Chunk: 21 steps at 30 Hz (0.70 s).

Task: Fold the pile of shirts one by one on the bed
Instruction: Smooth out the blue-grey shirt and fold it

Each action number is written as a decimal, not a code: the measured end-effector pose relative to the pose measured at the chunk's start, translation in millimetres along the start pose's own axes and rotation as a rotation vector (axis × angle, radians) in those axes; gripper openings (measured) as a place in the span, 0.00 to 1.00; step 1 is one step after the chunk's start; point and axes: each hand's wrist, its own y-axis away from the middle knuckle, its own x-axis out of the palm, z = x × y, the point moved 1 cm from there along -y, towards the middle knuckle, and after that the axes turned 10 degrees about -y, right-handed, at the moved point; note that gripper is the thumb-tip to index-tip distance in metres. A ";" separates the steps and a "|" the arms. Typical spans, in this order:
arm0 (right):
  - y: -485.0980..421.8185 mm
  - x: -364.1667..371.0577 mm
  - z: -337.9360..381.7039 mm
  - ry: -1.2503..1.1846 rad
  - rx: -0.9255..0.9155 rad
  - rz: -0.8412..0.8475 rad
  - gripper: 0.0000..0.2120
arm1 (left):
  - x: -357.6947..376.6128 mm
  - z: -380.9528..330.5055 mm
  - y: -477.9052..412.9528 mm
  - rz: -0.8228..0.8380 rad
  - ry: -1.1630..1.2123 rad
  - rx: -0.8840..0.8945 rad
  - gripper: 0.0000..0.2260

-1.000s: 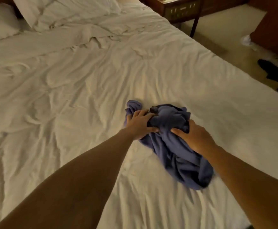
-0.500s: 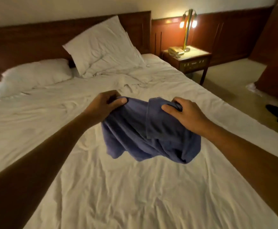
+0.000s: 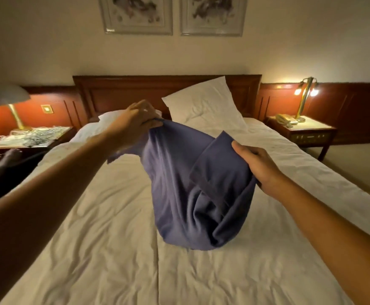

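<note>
Your left hand and right hand each grip the blue shirt, which hangs bunched above the middle of the bed, its bottom apparently touching the sheet.

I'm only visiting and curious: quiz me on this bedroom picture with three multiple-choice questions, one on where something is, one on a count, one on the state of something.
1. Where does the propped-up white pillow lean?
A) against the wooden headboard
B) on the floor
C) on a chair

2. How many framed pictures hang on the wall above the bed?
A) one
B) two
C) four

3. What state is the blue shirt in?
A) folded flat
B) hung on a hanger
C) bunched and held up by both hands

Answers:
1 A, the pillow stands on end with its back to the headboard.
2 B, two frames hang side by side.
3 C, the left hand and the right hand each grip part of it and it hangs crumpled.
</note>
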 end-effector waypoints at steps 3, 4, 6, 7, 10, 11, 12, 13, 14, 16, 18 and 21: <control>29.1 12.7 -53.4 -0.154 0.094 0.012 0.23 | 37.1 -10.1 41.7 0.056 0.087 -0.179 0.11; 38.2 14.1 -71.6 -0.195 0.134 0.041 0.22 | 48.1 -20.6 53.8 0.088 0.247 -0.279 0.09; 56.8 13.4 -106.8 -0.245 0.257 0.119 0.23 | 68.6 -40.1 77.0 0.183 0.649 -0.459 0.07; 66.5 11.1 -123.2 -0.239 0.337 0.163 0.26 | 77.5 -47.1 88.3 0.256 0.772 -0.486 0.07; 93.5 1.4 -170.3 0.005 0.474 0.397 0.33 | 105.5 -61.6 131.7 0.602 0.784 -0.411 0.05; 104.6 -1.1 -182.6 0.115 0.477 0.457 0.33 | 114.7 -64.2 148.2 0.698 0.690 -0.378 0.05; 115.8 -4.7 -194.3 0.207 0.459 0.482 0.31 | 123.6 -65.8 166.0 0.770 0.595 -0.346 0.05; 127.7 -7.7 -204.0 0.293 0.424 0.487 0.29 | 129.6 -67.6 183.7 0.821 0.511 -0.310 0.06; 138.8 -10.6 -213.1 0.381 0.374 0.492 0.27 | 133.1 -68.6 201.6 0.860 0.440 -0.279 0.07; 157.5 -14.3 -230.7 0.526 0.290 0.507 0.23 | 131.9 -72.9 236.4 0.961 0.352 -0.259 0.10; 170.0 -15.1 -246.5 0.600 0.207 0.485 0.22 | 129.6 -80.4 263.4 1.055 0.377 -0.322 0.17; 183.8 -7.2 -270.1 0.709 0.091 0.479 0.37 | 141.7 -102.4 287.8 1.058 0.438 -0.443 0.16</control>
